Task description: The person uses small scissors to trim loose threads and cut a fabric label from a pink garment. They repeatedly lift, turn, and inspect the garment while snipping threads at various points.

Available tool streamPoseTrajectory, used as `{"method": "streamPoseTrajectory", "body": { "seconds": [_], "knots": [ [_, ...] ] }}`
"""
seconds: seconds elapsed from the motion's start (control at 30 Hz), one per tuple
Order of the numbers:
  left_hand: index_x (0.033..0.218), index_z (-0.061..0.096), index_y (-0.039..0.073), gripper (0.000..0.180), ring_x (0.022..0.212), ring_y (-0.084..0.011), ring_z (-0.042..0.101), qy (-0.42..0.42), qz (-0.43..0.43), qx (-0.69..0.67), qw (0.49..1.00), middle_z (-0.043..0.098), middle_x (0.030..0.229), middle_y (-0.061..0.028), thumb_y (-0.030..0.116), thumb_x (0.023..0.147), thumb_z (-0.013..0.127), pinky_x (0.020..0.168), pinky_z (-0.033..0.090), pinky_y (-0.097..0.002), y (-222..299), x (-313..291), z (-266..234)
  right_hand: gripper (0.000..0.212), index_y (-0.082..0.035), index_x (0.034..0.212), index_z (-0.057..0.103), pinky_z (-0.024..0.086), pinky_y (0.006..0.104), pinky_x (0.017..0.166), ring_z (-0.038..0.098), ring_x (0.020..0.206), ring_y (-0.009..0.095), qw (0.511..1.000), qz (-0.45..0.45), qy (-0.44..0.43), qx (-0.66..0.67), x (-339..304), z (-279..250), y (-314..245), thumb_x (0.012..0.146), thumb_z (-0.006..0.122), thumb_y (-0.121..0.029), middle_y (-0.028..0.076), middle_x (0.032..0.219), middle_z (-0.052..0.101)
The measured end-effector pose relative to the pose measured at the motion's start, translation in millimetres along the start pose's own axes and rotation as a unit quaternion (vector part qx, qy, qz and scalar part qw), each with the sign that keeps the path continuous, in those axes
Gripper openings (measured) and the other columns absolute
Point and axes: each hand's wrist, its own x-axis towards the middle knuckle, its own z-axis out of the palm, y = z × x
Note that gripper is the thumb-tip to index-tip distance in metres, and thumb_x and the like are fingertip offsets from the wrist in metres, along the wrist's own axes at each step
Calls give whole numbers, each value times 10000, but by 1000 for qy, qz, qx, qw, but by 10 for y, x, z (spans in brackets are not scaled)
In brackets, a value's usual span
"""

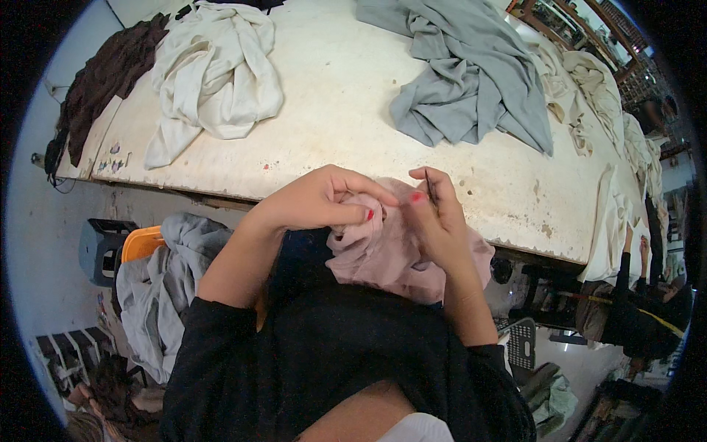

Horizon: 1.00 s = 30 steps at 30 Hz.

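Observation:
Bunched dusty-pink fabric (420, 269) lies over my lap and against the table's front edge. My left hand (320, 197) pinches a gathered fold of it between thumb and fingers. Close by on the right, my right hand (438, 221) is closed around a thin dark tool (430, 186), which shows only in part between the fingers. Its kind I cannot make out. The right thumb and fingertips are slightly blurred, just beside the fold in my left hand.
On the white table (331, 96) lie a white cloth (221, 74), a dark brown cloth (110, 66) and a grey cloth (471, 88). Cream cloths (596, 81) line the right edge. Grey fabric (158, 295) drapes near an orange chair back (140, 243). Other people sit at lower left and right.

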Motion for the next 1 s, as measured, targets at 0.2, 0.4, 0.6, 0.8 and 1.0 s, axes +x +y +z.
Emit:
{"method": "streamPoseTrajectory", "body": {
  "seconds": [0.2, 0.4, 0.6, 0.8, 1.0],
  "knots": [
    [1224, 561, -42, 434, 1072, -122, 561, 37, 39, -59, 997, 602, 1203, -98, -49, 791, 600, 903, 448, -249, 33, 40, 106, 321, 27, 1167, 548, 437, 248, 676, 525, 731, 109, 985, 76, -143, 66, -338, -57, -308, 985, 462, -223, 50, 778, 569],
    [1272, 522, -33, 490, 1115, -132, 540, 22, 91, -45, 995, 568, 1247, -102, -73, 786, 570, 950, 426, -273, 71, -14, 218, 328, 37, 1204, 563, 317, 176, 562, 397, 648, 39, 990, 47, -121, 54, -320, 27, -136, 1000, 446, -192, -7, 791, 514],
    [1293, 516, -11, 527, 1140, -132, 522, 17, 103, 55, 993, 579, 1218, -103, -76, 773, 568, 954, 409, -275, 128, -58, 258, 341, 40, 1194, 581, 327, 192, 555, 386, 604, 43, 989, 33, -130, 55, -337, 28, -121, 996, 461, -211, -9, 736, 533],
    [1276, 523, -41, 496, 1011, -100, 569, 31, 161, 157, 974, 593, 1186, -102, -104, 785, 554, 875, 437, -249, 128, -38, 303, 365, 49, 1119, 603, 315, 210, 532, 379, 576, 54, 987, 41, -140, 71, -313, 14, -115, 1002, 444, -258, 6, 679, 520],
    [1221, 589, -11, 430, 820, -47, 570, 58, 71, 35, 995, 665, 977, -57, -108, 805, 544, 713, 460, -191, 142, -54, 307, 348, 57, 1082, 593, 304, 218, 507, 383, 548, 70, 988, -19, -121, 95, -348, 48, -102, 1008, 420, -235, 48, 719, 563]
  ]
}}
